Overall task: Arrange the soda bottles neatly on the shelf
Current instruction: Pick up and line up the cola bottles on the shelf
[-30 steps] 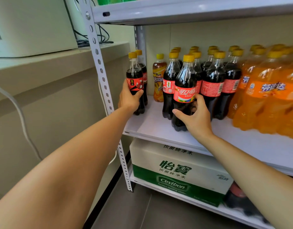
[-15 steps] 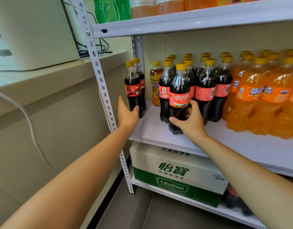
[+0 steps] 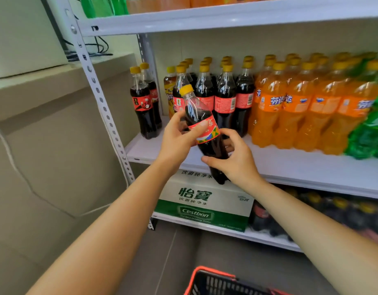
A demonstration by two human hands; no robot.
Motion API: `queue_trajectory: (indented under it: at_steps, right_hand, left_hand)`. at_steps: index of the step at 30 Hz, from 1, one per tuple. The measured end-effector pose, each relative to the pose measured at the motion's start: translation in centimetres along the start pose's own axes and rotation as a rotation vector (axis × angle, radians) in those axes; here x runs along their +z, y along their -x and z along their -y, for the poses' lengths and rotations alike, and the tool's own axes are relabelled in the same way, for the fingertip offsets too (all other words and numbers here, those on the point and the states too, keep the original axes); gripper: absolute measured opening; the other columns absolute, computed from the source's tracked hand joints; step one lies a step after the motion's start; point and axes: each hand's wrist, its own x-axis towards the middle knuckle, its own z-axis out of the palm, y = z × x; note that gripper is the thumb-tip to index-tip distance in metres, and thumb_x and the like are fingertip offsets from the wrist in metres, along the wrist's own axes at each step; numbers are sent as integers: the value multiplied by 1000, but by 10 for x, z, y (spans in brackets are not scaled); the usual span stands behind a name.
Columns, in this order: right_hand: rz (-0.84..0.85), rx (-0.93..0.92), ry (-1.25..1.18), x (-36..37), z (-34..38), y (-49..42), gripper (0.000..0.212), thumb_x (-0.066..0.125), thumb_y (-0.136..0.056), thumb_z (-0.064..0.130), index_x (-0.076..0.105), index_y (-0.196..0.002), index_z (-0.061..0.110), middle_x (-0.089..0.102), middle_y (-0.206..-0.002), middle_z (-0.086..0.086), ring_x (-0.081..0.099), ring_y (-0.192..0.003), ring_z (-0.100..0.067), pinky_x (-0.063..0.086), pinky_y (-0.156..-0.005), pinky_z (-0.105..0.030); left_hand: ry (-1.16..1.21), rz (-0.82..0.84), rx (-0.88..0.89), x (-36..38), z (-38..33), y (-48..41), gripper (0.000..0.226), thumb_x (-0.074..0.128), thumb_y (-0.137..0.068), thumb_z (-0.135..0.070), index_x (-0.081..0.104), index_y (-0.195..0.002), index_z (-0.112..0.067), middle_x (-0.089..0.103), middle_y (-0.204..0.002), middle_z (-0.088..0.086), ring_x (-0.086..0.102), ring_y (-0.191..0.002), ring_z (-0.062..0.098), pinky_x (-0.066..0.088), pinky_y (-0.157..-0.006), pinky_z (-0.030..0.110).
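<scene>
Left hand [image 3: 179,139], right hand [image 3: 237,165] gripping tilted cola bottle [image 3: 202,122], partly covered; basket [image 3: 215,284] cropped

Yellow-capped cola bottle [image 3: 202,128] tilts left, off the shelf [image 3: 290,165], before upright cola rows [image 3: 224,94].

A small shop, or its stockroom: a grey slotted-metal shelf [image 3: 290,165] carries tight rows of identical cola bottles [image 3: 224,96], orange soda bottles [image 3: 301,107] and green bottles [image 3: 371,128] (many of each kind, packed side by side). A printed carton of Cestbon drinking water [image 3: 205,201] sits on the lower shelf [image 3: 269,241], and a red-rimmed shopping basket [image 3: 213,282] shows at the bottom edge.
</scene>
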Motion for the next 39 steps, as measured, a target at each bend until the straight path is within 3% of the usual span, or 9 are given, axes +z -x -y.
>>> queue_trajectory:
  at_steps: [3,7,11,18,23,27,34,37,39]
  right_hand:
    - [108,27,59,-25,-1,17,74,89,-70,39,50,-134,35,60,-110,20,57,-99,8,43,-76,-4]
    - [232,194,-43,-52,-12,29,69,87,-67,42,56,-128,32,66,-111,9,67,-93,-1,51,-76,-15]
    - [170,257,-226,-60,-23,23,58,88,-62,35,66,-115,25,74,-107,4,70,-100,-12,54,-81,-25]
    - [95,223,-242,-60,-39,25,55,87,-65,27,67,-116,28,73,-109,8,69,-102,-10,54,-82,-22]
    - [75,189,-201,-68,-29,20,56,88,-70,21,65,-121,21,71,-114,1,68,-106,-12,57,-91,-35]
    - [33,121,-111,-79,-13,21,58,90,-72,14,61,-122,21,67,-118,2,63,-110,-11,54,-93,-32]
    - [-74,59,-30,-89,8,38,51,92,-68,25,61,-109,23,67,-108,5,62,-98,-6,50,-80,-19]
    - [-80,142,-182,-92,22,46,40,87,-78,26,67,-111,19,70,-108,-2,69,-99,-18,58,-81,-30]
    - [-34,284,-439,-91,33,52,38,81,-81,28,68,-113,11,71,-108,-15,73,-93,-32,62,-70,-38]
  left_hand:
    - [67,-4,-47,5,10,10,28,68,-99,-24,64,-126,-16,78,-104,-1,74,-100,17,59,-77,26]
    - [182,13,-119,10,26,10,21,60,-103,-26,62,-120,-14,71,-104,3,70,-99,18,58,-81,33]
    - [333,6,-148,13,37,-1,22,56,-105,-24,59,-126,-18,69,-109,2,68,-101,17,58,-85,35]
    - [340,52,-190,16,50,-5,43,56,-104,-24,49,-146,-26,69,-114,-3,67,-103,14,56,-95,35]
    - [284,28,-202,21,31,-4,28,55,-104,-31,59,-131,-36,71,-105,-9,68,-99,10,55,-96,35]
    - [328,-100,-245,29,6,1,41,59,-102,-45,57,-137,-25,71,-126,3,69,-116,20,58,-94,38]
    - [260,-77,-191,37,-18,18,39,71,-95,-10,54,-130,-8,67,-130,20,71,-107,27,61,-85,35]
    - [205,-12,-134,43,-29,29,57,72,-91,1,45,-140,-10,59,-139,23,67,-119,32,60,-91,41]
    - [198,61,-107,48,-35,36,75,71,-89,6,36,-149,-21,56,-142,24,61,-127,37,57,-98,51]
